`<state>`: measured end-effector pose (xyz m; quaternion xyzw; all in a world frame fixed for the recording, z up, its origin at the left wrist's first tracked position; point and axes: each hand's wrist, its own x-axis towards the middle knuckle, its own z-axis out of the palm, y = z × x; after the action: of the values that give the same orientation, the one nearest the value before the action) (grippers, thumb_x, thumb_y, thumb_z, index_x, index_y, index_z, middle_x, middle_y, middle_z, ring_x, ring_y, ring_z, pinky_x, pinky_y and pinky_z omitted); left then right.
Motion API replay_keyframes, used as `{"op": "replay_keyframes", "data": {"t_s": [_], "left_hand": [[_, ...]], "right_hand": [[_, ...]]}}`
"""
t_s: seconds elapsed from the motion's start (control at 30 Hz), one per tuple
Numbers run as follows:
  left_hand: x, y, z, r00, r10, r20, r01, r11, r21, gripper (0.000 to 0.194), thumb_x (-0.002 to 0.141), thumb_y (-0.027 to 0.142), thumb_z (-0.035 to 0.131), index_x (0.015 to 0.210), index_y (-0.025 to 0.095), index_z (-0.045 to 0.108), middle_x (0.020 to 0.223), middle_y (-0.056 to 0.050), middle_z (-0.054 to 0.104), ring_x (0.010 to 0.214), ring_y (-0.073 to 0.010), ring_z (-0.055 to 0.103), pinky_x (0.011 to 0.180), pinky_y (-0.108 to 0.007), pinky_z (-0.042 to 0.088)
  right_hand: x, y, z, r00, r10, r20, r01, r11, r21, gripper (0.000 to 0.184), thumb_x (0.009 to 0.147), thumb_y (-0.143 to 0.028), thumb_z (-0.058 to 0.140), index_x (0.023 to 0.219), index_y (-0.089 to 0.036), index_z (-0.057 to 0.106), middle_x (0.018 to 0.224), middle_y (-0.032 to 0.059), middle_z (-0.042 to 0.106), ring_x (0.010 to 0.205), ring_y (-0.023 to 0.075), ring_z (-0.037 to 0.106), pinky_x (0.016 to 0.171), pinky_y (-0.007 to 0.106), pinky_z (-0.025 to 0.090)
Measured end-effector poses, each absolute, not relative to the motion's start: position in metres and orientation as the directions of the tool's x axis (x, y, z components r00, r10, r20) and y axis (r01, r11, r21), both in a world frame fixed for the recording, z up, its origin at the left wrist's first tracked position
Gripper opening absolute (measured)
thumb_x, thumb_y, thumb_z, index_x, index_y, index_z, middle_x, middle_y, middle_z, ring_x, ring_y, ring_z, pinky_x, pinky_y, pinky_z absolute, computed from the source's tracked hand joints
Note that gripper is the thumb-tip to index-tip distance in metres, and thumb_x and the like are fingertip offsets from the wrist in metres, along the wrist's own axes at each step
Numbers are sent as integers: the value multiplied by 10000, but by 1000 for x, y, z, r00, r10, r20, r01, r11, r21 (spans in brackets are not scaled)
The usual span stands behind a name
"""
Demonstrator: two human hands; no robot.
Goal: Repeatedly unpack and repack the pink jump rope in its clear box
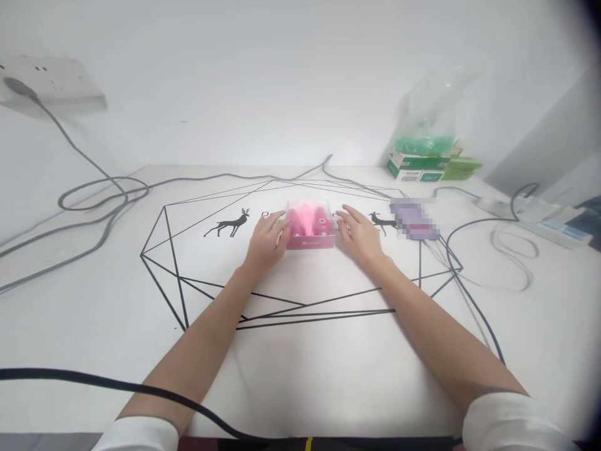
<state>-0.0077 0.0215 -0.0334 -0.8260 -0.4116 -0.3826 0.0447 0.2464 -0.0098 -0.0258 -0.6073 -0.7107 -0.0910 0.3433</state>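
Pink box sitting centrally on white table. Left hand lying loosely spread at its left, contact unclear; right hand spread just right, pinching nothing; seemingly flanking for steadiness. Far right, green-white box apparently supporting plastic bag.

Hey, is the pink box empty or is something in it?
Not empty: pink shapes show inside the partly see-through box.

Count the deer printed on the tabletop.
2. One deer is left of the left hand; the other is between the right hand and the pixelated purple item. Any under the pink box would be hidden.
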Motion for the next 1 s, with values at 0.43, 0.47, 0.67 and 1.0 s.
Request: {"op": "replay_keyframes", "data": {"t_s": [0.43, 0.47, 0.67, 1.0], "left_hand": [[-16, 26, -43, 521, 670, 528, 698, -691, 188, 388, 1032, 416, 401, 1341, 250, 568, 1459, -92, 519, 1372, -259, 450, 1168, -513, 297], [-17, 26, -42, 526, 673, 520, 696, -692, 191, 386, 1034, 410, 395, 1345, 255, 564, 1461, -91, 516, 1371, -260, 451, 1167, -518, 296], [-24, 28, -37, 534, 672, 513, 668, -707, 232, 384, 1041, 391, 358, 1349, 281, 560, 1457, -82, 518, 1375, -260, 444, 1164, -538, 296], [-24, 23, -34, 472, 692, 546, 745, -644, 172, 374, 1031, 323, 347, 1314, 249, 579, 1437, -78, 547, 1383, -257, 443, 1180, -541, 262]], "right_hand": [[237, -11, -31, -344, 757, 556, 814, 535, -226, 411, 1018, -330, 408, 1312, -174, 650, 1383, 80, 614, 1366, 280, 497, 1163, 468, 422], [236, -12, -31, -348, 750, 562, 812, 541, -220, 403, 1017, -331, 414, 1307, -187, 653, 1385, 73, 613, 1363, 277, 500, 1163, 469, 424], [230, -17, -31, -369, 687, 625, 794, 583, -172, 361, 1006, -320, 454, 1256, -195, 682, 1318, 70, 664, 1294, 255, 572, 1159, 458, 428], [227, -20, -27, -398, 728, 557, 823, 553, -134, 362, 1003, -350, 449, 1287, -270, 658, 1406, 36, 600, 1291, 250, 560, 1114, 451, 437]]}}
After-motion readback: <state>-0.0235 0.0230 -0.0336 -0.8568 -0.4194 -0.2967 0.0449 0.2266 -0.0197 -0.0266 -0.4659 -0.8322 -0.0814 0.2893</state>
